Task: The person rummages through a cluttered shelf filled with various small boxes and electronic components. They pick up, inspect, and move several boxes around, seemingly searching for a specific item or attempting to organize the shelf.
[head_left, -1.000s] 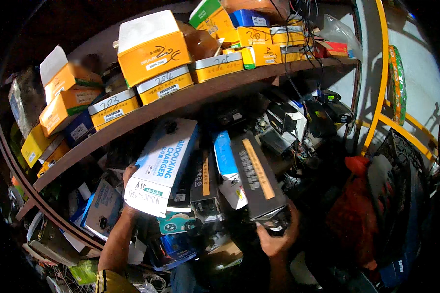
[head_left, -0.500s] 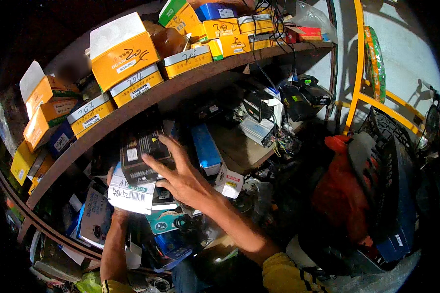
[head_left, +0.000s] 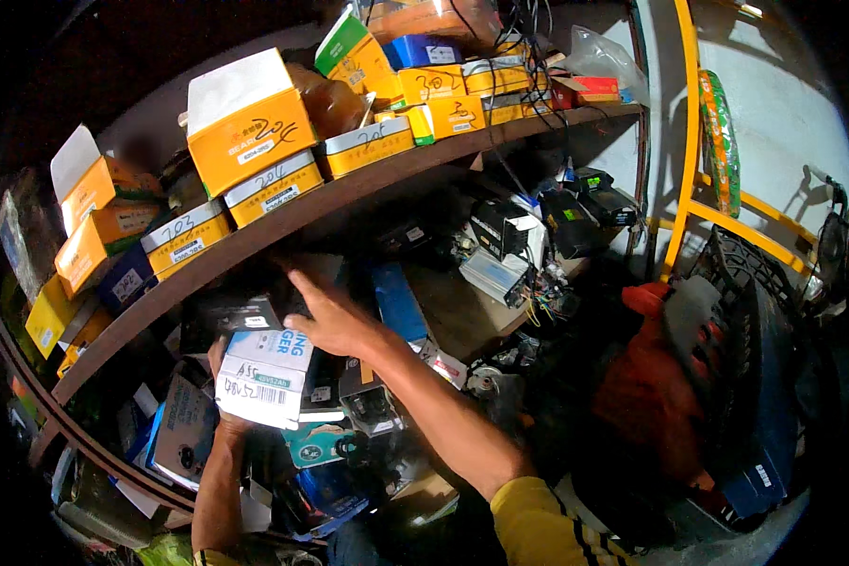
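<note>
A white cardboard box with blue lettering and a handwritten mark stands tilted in front of the lower shelf. My left hand grips it from its left side and below, with most of the fingers hidden behind it. Just behind and above it, a black box sits in the shadow under the upper shelf board. My right hand is at the black box's right end, thumb and index finger curved about it; the other fingers are partly lost in the dark.
The brown upper shelf board carries several yellow bearing boxes above my hands. A long blue box, a silver controller with wires and black units lie to the right. A teal box lies below. Black cables hang down.
My right hand has moved the black box back and left, deeper under the upper shelf. More of the white box's front now shows. The view has tilted slightly upward.
</note>
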Action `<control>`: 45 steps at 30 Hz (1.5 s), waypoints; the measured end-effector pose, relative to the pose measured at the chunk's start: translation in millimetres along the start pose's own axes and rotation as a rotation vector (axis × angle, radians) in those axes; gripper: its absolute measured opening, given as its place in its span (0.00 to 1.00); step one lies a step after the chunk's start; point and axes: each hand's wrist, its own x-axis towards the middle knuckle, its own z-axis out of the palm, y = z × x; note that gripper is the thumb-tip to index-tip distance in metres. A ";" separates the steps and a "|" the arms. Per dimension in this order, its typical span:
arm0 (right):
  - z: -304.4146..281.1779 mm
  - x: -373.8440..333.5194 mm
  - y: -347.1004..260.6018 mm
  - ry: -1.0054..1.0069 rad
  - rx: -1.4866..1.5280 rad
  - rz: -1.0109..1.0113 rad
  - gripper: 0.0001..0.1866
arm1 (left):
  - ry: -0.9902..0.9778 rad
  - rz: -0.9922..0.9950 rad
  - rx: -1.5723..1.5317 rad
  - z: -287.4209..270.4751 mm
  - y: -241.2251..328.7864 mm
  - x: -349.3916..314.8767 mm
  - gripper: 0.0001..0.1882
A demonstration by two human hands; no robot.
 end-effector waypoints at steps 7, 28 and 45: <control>-4.9 -4.9 7.8 0.025 0.120 0.030 0.44 | -0.048 -0.276 -0.480 5.9 5.6 -1.0 0.56; -90.9 28.1 193.8 0.216 -1.017 0.295 0.44 | -0.127 -0.074 -0.161 -9.1 -2.5 -9.4 0.63; -114.2 -2.0 218.6 0.732 -0.712 0.291 0.45 | -0.145 -0.051 -0.155 1.0 -8.5 -4.4 0.61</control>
